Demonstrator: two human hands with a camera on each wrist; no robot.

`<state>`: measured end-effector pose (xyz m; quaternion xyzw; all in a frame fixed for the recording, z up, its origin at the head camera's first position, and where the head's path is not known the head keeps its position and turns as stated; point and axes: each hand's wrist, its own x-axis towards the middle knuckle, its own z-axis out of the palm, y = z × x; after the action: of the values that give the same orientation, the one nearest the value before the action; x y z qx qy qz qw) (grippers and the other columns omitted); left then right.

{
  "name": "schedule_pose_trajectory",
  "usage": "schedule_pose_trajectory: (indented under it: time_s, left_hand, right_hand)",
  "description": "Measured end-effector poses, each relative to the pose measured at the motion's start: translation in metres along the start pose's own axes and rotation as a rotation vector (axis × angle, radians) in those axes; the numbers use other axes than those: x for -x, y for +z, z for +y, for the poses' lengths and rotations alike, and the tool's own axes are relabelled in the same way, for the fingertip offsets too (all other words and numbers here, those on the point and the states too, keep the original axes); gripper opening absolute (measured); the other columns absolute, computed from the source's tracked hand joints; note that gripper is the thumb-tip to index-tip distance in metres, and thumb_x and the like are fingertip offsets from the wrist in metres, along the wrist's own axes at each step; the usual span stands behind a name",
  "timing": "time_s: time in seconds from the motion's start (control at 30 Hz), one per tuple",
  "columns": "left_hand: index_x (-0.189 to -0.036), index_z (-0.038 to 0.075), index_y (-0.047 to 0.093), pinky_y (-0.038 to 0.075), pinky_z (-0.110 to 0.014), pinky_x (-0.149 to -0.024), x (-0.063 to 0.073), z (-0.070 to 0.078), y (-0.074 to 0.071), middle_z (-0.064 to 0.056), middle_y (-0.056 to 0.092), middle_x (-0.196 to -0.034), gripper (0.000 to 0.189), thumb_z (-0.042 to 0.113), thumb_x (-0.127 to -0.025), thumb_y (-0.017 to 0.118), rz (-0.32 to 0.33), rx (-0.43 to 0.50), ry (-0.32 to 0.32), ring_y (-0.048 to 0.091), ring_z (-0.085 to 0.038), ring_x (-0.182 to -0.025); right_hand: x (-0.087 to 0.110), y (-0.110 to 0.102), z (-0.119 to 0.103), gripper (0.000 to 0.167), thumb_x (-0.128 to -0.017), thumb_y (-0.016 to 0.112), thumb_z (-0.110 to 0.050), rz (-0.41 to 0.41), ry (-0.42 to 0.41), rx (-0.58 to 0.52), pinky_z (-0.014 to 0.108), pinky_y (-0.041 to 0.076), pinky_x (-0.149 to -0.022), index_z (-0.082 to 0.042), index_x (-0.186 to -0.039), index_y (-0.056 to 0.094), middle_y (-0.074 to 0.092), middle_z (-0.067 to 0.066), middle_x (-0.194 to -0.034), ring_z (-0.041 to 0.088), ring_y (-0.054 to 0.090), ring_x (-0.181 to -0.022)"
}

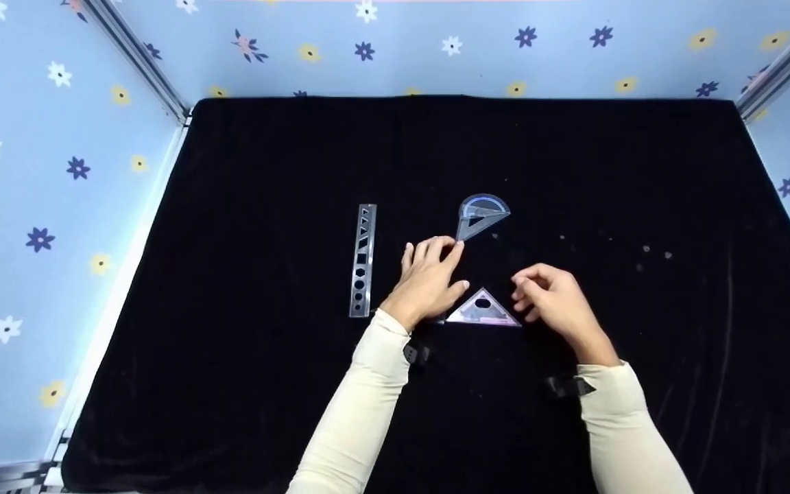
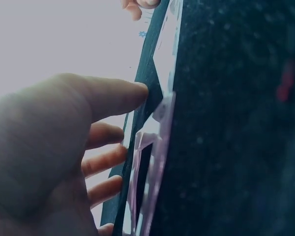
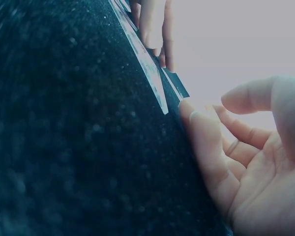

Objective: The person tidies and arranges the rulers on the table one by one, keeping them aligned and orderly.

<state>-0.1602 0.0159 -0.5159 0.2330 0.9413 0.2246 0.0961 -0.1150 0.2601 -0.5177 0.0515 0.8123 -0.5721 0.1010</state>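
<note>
My left hand lies low over the black cloth with its fingers spread. Its index fingertip is at the lower tip of a small clear set square, seemingly touching it. That set square overlaps a clear protractor with a blue arc. Near the left thumb lies a pinkish clear set square with an oval hole. My right hand hovers to its right, fingers loosely bent; the right wrist view shows thumb and fingers apart with nothing between them. A clear stencil ruler lies left of my left hand.
Black cloth covers the table. Flowered blue panels stand at the back and sides, with metal posts at the corners. Part of another clear edge shows beneath the left wrist, mostly hidden.
</note>
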Motion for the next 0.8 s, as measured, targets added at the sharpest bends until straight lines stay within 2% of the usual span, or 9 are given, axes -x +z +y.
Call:
schedule_pose_trajectory:
  time_s: [0.13,0.4,0.67,0.8]
  left_hand:
    - [-0.16,0.011,0.043,0.013,-0.066,-0.128,0.001,0.001,-0.001,0.001,0.03,-0.171,0.065,0.039,-0.103,0.06,-0.015,-0.018,-0.011,0.025,-0.03,-0.158]
    - [-0.156,0.014,0.048,0.013,-0.066,-0.127,0.0,0.002,0.003,0.001,0.041,-0.164,0.061,0.038,-0.102,0.061,-0.014,-0.003,-0.002,0.025,-0.031,-0.158]
    - [-0.156,0.016,0.049,0.012,-0.067,-0.127,0.001,0.001,0.001,0.0,0.043,-0.159,0.059,0.035,-0.101,0.062,-0.01,-0.012,0.013,0.024,-0.033,-0.157]
    - [-0.158,0.014,0.046,0.008,-0.066,-0.128,0.002,-0.001,0.0,-0.001,0.037,-0.166,0.062,0.036,-0.102,0.061,-0.037,-0.007,0.006,0.02,-0.032,-0.16]
  right_hand:
    - [0.001,0.0,-0.003,0.023,-0.103,0.061,-0.01,-0.01,0.008,-0.01,0.029,0.059,-0.054,0.008,-0.115,0.067,0.071,0.003,-0.08,0.01,0.07,-0.066]
    - [0.0,-0.007,-0.009,0.024,-0.105,0.058,-0.009,-0.037,0.016,0.035,0.03,0.061,-0.059,0.009,-0.119,0.065,0.072,0.007,-0.086,0.01,0.071,-0.071]
    - [-0.014,-0.009,-0.021,0.025,-0.105,0.057,-0.009,-0.08,-0.004,0.075,0.027,0.061,-0.065,0.01,-0.119,0.065,0.073,0.014,-0.091,0.012,0.072,-0.074]
    - [-0.022,-0.008,-0.025,0.026,-0.105,0.056,-0.01,-0.115,0.013,0.086,0.026,0.06,-0.066,0.01,-0.12,0.064,0.073,0.013,-0.092,0.012,0.071,-0.076]
